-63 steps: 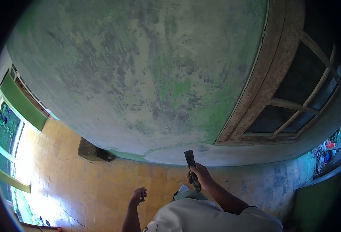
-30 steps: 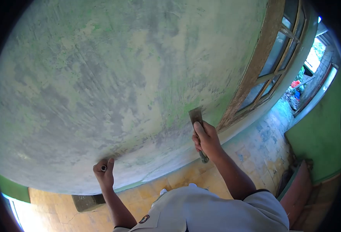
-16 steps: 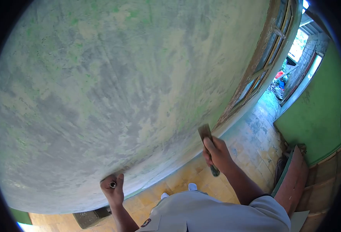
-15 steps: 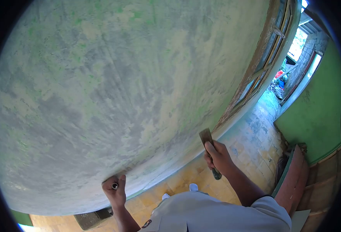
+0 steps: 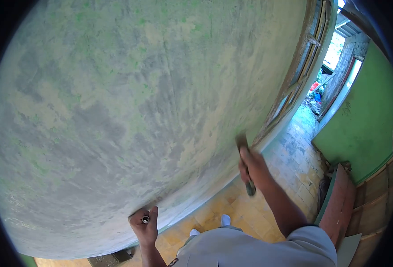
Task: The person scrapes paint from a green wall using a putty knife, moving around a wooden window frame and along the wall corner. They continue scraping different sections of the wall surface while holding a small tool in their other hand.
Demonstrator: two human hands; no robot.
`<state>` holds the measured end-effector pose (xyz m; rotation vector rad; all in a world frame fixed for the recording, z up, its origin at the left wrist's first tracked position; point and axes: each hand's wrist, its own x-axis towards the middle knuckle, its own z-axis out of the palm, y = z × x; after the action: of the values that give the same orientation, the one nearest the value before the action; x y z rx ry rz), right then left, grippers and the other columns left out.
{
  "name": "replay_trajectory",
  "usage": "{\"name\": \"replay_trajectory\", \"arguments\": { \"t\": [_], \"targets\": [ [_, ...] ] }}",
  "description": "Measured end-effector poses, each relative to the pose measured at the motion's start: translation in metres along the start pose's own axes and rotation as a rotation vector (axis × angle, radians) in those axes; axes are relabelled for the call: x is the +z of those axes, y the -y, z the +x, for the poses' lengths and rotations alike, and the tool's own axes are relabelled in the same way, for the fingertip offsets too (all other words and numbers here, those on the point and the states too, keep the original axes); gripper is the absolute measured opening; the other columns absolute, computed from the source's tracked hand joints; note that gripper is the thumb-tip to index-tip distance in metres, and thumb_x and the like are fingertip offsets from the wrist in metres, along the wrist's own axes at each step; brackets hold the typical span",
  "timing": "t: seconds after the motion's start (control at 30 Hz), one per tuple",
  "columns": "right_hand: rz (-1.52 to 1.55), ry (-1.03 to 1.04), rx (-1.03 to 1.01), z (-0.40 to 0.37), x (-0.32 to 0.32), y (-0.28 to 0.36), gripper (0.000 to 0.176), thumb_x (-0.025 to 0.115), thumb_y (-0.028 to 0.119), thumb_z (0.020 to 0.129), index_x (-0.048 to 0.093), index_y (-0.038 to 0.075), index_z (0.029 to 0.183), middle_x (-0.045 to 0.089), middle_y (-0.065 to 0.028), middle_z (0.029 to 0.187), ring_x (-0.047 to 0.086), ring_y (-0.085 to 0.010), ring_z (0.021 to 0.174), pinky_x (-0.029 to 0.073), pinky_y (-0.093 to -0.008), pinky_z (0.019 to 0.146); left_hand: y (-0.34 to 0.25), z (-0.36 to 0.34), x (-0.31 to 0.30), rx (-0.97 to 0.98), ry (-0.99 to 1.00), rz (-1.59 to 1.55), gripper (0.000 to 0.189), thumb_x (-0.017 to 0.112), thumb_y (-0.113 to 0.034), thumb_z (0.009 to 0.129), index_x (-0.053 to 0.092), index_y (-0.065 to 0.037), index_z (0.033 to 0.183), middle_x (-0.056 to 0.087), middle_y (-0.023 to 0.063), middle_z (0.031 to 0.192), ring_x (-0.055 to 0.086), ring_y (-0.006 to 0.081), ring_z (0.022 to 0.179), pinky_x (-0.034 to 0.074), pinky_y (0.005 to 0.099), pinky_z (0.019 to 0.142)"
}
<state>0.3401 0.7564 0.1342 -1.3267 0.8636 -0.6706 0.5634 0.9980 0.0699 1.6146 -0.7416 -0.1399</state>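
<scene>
Scraper (image 5: 242, 142), flat blade on rough mottled wall (image 5: 138, 111)

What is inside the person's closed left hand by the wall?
Only a small round metal end pokes out of the top of the left hand; the closed fist covers the rest, so the object cannot be identified.

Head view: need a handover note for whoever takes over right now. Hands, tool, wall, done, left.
Right hand: gripping the scraper by its handle, blade on the wall beside the window frame; motion-blurred.
Left hand: fist shut on a small metal piece, held at the wall low down.
Done: most of the wall looks scraped to grey and cream.
Left: green flecks, mainly top and centre, probably need more scraping.
</scene>
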Motion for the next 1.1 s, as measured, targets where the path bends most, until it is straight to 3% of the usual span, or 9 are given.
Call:
{"name": "replay_trajectory", "arguments": {
  "t": [0.23, 0.33, 0.47, 0.57, 0.73, 0.77, 0.83, 1.0, 1.1],
  "targets": [
    [0.091, -0.031, 0.062, -0.027, 0.021, -0.025, 0.039, 0.049, 0.044, 0.092, 0.044, 0.009, 0.076, 0.043, -0.0015, 0.054, 0.040, -0.0111, 0.037, 0.036, -0.0259, 0.037, -0.007, 0.000, -0.003, -0.026, 0.039, 0.028, 0.038, 0.072, -0.011, 0.075, 0.043, -0.003, 0.052, 0.034, -0.0017, 0.047, 0.028, 0.0065, 0.048, 0.021, 0.0256, 0.043],
    [0.372, -0.036, 0.438, -0.051, 0.025, -0.111, 0.038, 0.055, 0.046, 0.087, 0.046, 0.011, 0.077, 0.046, -0.0030, 0.058, 0.044, -0.0148, 0.042, 0.039, -0.0299, 0.041, -0.001, 0.001, -0.011, -0.001, 0.072, 0.001, 0.043, 0.075, -0.025, 0.075, 0.045, -0.003, 0.053, 0.034, -0.0016, 0.048, 0.029, 0.0076, 0.048, 0.023, 0.0262, 0.043],
    [0.399, 0.172, 0.670, -0.095, 0.031, -0.191, 0.022, 0.057, 0.031, 0.089, 0.050, 0.010, 0.092, 0.053, -0.0039, 0.077, 0.053, -0.0151, 0.056, 0.047, -0.0307, 0.053, 0.010, 0.001, -0.020, 0.139, 0.227, -0.183, 0.057, 0.052, -0.048, 0.087, 0.052, -0.001, 0.055, 0.042, 0.0009, 0.049, 0.038, 0.0103, 0.048, 0.030, 0.0269, 0.046],
    [0.367, 0.305, 0.800, -0.119, 0.025, -0.199, 0.024, 0.057, 0.021, 0.089, 0.046, 0.009, 0.107, 0.054, -0.0058, 0.084, 0.055, -0.0166, 0.064, 0.049, -0.0325, 0.059, 0.026, -0.017, -0.024, -0.273, 0.484, -0.312, 0.060, 0.033, -0.039, 0.095, 0.064, 0.001, 0.061, 0.045, 0.0028, 0.049, 0.043, 0.0112, 0.050, 0.035, 0.0275, 0.049],
    [0.331, 0.538, 0.682, -0.138, 0.012, -0.195, 0.045, 0.054, 0.003, 0.081, 0.037, 0.009, 0.122, 0.053, -0.0082, 0.087, 0.055, -0.0172, 0.067, 0.049, -0.0325, 0.064, 0.060, -0.096, -0.003, -0.733, 0.840, -0.162, 0.050, 0.043, -0.038, 0.093, 0.068, -0.001, 0.070, 0.054, 0.0025, 0.056, 0.047, 0.0100, 0.051, 0.040, 0.0246, 0.050],
    [0.310, 0.579, 0.693, -0.139, 0.011, -0.194, 0.045, 0.054, 0.003, 0.081, 0.037, 0.009, 0.122, 0.053, -0.0082, 0.087, 0.055, -0.0172, 0.067, 0.049, -0.0325, 0.064, 0.073, -0.123, 0.007, -0.772, 0.871, -0.167, 0.045, 0.046, -0.039, 0.093, 0.067, -0.001, 0.088, 0.056, 0.0018, 0.060, 0.045, 0.0095, 0.050, 0.040, 0.0242, 0.048],
    [0.175, 0.691, 0.671, -0.142, 0.010, -0.192, 0.063, 0.054, 0.000, 0.077, 0.030, 0.009, 0.135, 0.051, -0.0080, 0.081, 0.055, -0.0144, 0.066, 0.048, -0.0293, 0.061, 0.078, -0.171, 0.019, -0.792, 0.860, -0.285, 0.048, 0.047, -0.044, 0.091, 0.066, -0.001, 0.088, 0.050, 0.0007, 0.059, 0.046, 0.0090, 0.049, 0.040, 0.0240, 0.046],
    [-0.089, 0.992, 0.642, -0.174, 0.006, -0.194, 0.069, 0.054, 0.000, 0.079, 0.024, 0.010, 0.140, 0.051, -0.0078, 0.088, 0.055, -0.0144, 0.068, 0.047, -0.0289, 0.062, 0.047, -0.243, 0.035, -0.835, 0.716, -0.575, 0.050, 0.048, -0.049, 0.090, 0.061, -0.001, 0.094, 0.041, -0.0014, 0.055, 0.046, 0.0094, 0.045, 0.038, 0.0236, 0.042],
    [-0.069, 1.048, 0.588, -0.197, -0.003, -0.202, 0.068, 0.055, 0.001, 0.080, 0.025, 0.009, 0.140, 0.050, -0.0079, 0.093, 0.055, -0.0148, 0.069, 0.047, -0.0288, 0.062, 0.047, -0.286, 0.046, -0.980, 0.376, -0.627, 0.041, 0.047, -0.043, 0.093, 0.058, -0.003, 0.095, 0.044, -0.0007, 0.051, 0.044, 0.0099, 0.041, 0.034, 0.0244, 0.038]
  ]
}}
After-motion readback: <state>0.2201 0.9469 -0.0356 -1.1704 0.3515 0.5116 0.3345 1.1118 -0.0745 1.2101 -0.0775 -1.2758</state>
